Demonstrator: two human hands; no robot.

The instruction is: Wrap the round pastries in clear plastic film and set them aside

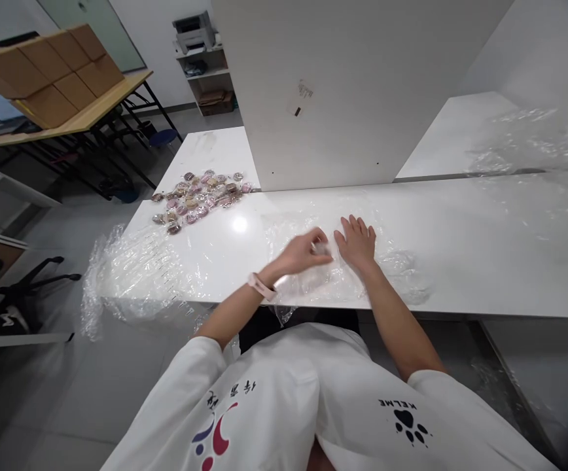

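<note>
My left hand [304, 252], a pink band on its wrist, curls thumb and fingers around a whitish, see-through bit of plastic film. Motion blur softens its fingertips. Just to the right, my right hand [357, 242] lies palm down with fingers stretched out, pressing on thin clear plastic film [308, 282] spread over the white table. More crumpled film [406, 275] lies by my right wrist. Small wrapped round items [200, 198], in pink, brown and tan, are scattered beyond my left hand, apart from it.
A heap of clear plastic bags [139, 268] hangs over the table's left front edge. A tall white panel [343, 98] stands at the table's back. Loose clear plastic [534, 140] lies at the right. Cardboard boxes [53, 75] stand on a wooden desk [92, 111] to the left.
</note>
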